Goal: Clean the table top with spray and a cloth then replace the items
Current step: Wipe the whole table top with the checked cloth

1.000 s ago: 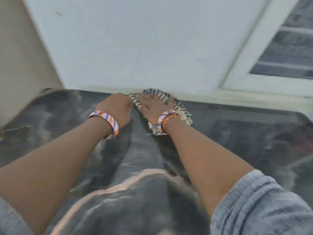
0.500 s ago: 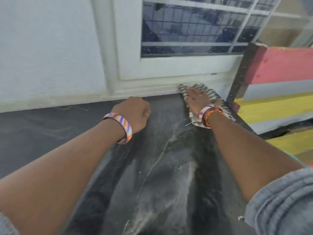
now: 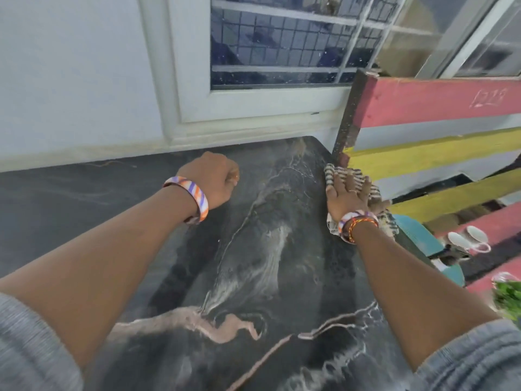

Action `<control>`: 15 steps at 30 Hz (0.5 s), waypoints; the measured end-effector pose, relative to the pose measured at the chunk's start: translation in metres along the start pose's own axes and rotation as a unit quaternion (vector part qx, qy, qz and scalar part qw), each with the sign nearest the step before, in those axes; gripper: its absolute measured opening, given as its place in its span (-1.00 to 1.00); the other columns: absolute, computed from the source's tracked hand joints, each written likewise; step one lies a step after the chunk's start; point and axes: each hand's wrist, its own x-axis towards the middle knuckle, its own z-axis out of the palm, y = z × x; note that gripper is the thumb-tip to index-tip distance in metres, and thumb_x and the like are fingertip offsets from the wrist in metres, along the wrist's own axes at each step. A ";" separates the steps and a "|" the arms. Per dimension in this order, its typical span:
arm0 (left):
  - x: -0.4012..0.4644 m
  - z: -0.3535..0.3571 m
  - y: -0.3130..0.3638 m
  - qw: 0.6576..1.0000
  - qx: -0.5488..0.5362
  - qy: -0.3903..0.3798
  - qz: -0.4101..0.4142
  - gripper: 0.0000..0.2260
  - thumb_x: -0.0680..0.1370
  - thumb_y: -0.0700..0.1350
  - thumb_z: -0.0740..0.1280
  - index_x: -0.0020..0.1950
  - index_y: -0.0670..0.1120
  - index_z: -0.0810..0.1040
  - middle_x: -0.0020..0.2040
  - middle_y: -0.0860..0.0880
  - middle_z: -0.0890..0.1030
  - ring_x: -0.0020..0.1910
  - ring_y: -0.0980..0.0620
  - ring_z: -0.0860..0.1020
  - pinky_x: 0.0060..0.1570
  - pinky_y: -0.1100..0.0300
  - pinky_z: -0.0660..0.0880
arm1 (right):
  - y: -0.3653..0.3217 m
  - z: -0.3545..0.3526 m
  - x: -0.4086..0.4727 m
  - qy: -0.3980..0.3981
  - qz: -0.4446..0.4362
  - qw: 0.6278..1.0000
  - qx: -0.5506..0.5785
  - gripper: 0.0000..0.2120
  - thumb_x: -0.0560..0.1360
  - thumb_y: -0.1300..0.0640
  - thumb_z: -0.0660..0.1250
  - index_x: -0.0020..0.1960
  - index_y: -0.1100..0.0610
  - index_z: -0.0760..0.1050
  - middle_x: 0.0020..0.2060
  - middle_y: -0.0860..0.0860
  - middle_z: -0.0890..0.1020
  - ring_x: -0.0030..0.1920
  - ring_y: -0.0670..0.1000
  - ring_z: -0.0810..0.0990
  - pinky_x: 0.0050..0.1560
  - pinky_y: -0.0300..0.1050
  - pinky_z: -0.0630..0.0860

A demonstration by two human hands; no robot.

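A dark marble table top (image 3: 267, 277) with pale veins fills the lower view. My right hand (image 3: 345, 193) lies flat, fingers spread, pressing a black-and-white striped cloth (image 3: 379, 214) onto the table's right edge. My left hand (image 3: 215, 180) is a closed fist resting on the table near the back, left of the cloth, holding nothing. No spray bottle is in view.
A white wall and a barred window frame (image 3: 253, 108) run along the table's back edge. Red, yellow and grey painted steps (image 3: 437, 131) stand right of the table. Below them are a teal object (image 3: 420, 238), white footwear (image 3: 468, 238) and green leaves (image 3: 507, 297).
My right hand has slid the cloth rightward along the back of the table to the right edge, then a little nearer. The view followed to the right. My left fist stayed down.
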 end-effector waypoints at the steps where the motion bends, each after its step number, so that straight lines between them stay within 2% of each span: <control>1: -0.010 -0.005 -0.004 1.000 0.001 -0.001 -0.002 -0.80 0.50 -0.15 0.19 -0.01 -0.07 0.59 0.07 -0.09 0.62 0.03 -0.15 0.57 0.09 -0.02 0.52 | -0.004 0.000 -0.016 -0.004 0.000 1.000 -0.001 -0.53 0.61 -0.09 -0.17 0.50 -0.21 -0.16 0.51 -0.17 -0.20 0.51 0.09 -0.30 0.31 0.51 -0.31; 8: -0.106 -0.043 -0.051 0.999 -0.005 0.028 -0.037 -0.81 0.49 -0.17 0.21 -0.02 -0.05 0.60 0.09 -0.07 0.62 0.06 -0.15 0.56 0.11 0.01 0.51 | -0.064 0.026 -0.131 -0.018 -0.066 0.998 -0.012 -0.53 0.60 -0.12 -0.17 0.48 -0.25 -0.18 0.51 -0.19 -0.19 0.52 0.10 -0.24 0.30 0.53 -0.24; 15: -0.255 -0.080 -0.125 0.993 0.004 0.064 -0.102 -0.83 0.49 -0.19 0.22 -0.04 -0.09 0.60 0.04 -0.09 0.64 0.06 -0.15 0.57 0.10 0.02 0.52 | -0.177 0.062 -0.254 -0.018 -0.193 0.981 -0.013 -0.52 0.60 -0.10 -0.14 0.50 -0.19 -0.12 0.53 -0.13 -0.15 0.52 0.12 -0.25 0.29 0.52 -0.29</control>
